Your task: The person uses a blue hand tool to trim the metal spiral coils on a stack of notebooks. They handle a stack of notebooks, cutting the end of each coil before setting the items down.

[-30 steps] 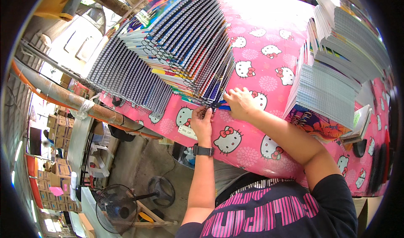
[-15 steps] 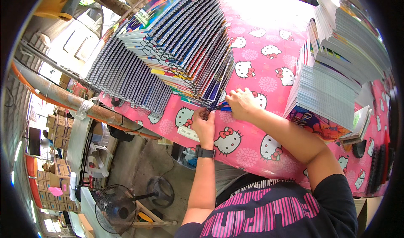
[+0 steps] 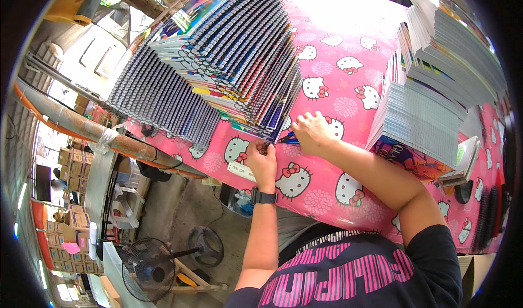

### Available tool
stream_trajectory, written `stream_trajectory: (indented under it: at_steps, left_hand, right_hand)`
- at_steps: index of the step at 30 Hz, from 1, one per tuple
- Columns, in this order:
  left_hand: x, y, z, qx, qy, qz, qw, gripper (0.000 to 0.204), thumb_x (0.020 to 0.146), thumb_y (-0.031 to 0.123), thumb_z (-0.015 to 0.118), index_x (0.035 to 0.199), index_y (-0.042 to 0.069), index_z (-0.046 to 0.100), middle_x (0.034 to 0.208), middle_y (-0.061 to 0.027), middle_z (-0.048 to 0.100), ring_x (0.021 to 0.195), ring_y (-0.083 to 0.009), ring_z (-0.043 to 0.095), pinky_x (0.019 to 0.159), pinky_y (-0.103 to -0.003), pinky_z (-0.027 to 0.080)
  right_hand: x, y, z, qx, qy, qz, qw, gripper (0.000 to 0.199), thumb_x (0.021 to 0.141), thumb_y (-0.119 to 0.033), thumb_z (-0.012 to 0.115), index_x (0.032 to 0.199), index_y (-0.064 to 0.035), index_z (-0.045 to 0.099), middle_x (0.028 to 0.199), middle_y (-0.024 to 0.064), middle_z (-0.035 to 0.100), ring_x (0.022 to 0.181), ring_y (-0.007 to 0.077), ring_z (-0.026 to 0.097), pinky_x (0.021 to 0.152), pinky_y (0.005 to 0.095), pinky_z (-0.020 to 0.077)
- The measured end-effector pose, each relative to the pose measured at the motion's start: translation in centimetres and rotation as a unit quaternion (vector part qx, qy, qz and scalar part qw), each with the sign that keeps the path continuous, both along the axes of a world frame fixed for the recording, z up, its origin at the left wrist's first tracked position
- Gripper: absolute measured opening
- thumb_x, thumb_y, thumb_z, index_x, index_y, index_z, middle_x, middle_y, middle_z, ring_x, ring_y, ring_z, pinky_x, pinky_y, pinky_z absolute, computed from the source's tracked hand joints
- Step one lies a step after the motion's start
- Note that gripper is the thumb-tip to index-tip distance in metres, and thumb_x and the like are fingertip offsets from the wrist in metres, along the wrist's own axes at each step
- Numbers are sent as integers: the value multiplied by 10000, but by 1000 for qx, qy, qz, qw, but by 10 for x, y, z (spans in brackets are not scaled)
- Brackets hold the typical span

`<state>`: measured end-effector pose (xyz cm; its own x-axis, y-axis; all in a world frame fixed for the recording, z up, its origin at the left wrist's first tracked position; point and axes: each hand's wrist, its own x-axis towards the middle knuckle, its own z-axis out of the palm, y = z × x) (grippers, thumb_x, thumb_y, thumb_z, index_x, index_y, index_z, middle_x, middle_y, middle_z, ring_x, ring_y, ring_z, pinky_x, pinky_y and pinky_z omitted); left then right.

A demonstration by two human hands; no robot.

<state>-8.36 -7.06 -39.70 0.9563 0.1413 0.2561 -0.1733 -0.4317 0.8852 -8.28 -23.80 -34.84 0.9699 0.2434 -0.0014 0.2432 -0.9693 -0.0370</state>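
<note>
Fanned row of spiral-bound notebooks (image 3: 239, 62), glossy covers and dark wire coils overlapping like shingles, lying across a pink cartoon-cat tablecloth (image 3: 338, 95). At its near end, left hand (image 3: 262, 158) curled, fingertips pinching a small dark bit of coil; exact piece too small to make out. Right hand (image 3: 310, 133) loosely bent, fingers pressing the lowest notebook's edge. Black wristwatch (image 3: 263, 197) on the left wrist. To the right, stacked grid-paper pads (image 3: 430, 112), partly cut off by the rim.

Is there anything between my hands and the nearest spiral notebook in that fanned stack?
Nothing visible. The right hand is at the nearest notebook, and the left hand is by its spiral end.
</note>
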Motion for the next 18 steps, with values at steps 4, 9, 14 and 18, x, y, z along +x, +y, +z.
stream_trajectory:
  at_steps: [4,9,14,18]
  left_hand:
    - [-2,-4,-1,28,-21,-13,999,197,764,65,666,922,-11,575,823,-132,639,723,-245,635,671,-336,508]
    - [-2,-2,0,120,-91,-18,988,200,758,52,666,933,10,579,844,-156,644,735,-289,642,680,-358,511]
    - [-12,40,12,-294,122,-100,943,172,798,33,680,944,24,589,766,-16,601,563,-62,515,451,-192,388]
    - [-31,109,44,-360,53,17,931,169,823,37,661,965,25,570,777,-21,591,557,-60,484,456,-192,364]
  right_hand:
    - [3,3,4,19,27,9,999,268,698,-168,631,937,-50,643,891,107,659,890,254,640,777,382,469]
    - [2,2,5,67,44,-3,997,190,689,-143,624,841,-38,668,771,133,674,756,292,677,672,377,524]
    - [-19,-16,0,223,-23,-50,973,204,684,-158,641,849,-38,641,767,172,643,741,321,652,669,399,510]
    - [-40,-36,-3,431,61,-96,895,273,725,-190,664,922,-11,602,689,128,560,631,241,568,634,367,448]
